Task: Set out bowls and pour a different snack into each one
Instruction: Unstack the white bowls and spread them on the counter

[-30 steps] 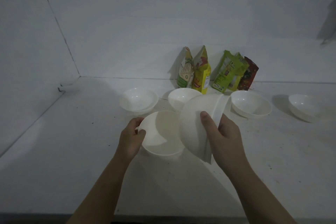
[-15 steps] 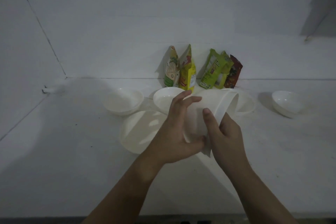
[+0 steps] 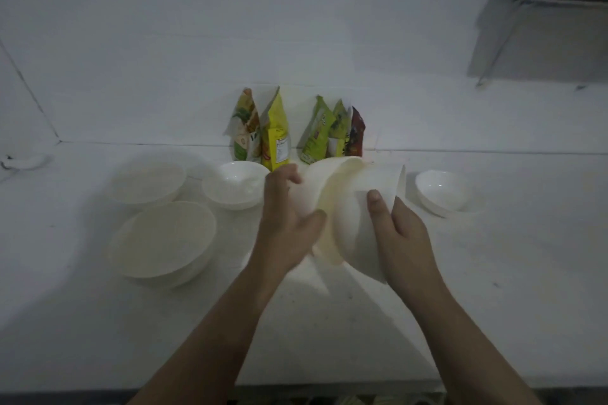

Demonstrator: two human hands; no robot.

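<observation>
The tilted stack of white bowls is clamped by right hand while left hand, fingers curled round its front bowl, is best peeled away slowly toward the counter's bare front edge.

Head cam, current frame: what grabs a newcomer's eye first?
Dead centre, both hands work a tilted stack of white bowls: the right hand grips its near side, the left hand pulls a bowl off its left side. Behind it, colourful snack packets stand against the wall, the only colour on the white counter. Empty bowls sit left and right.
</observation>
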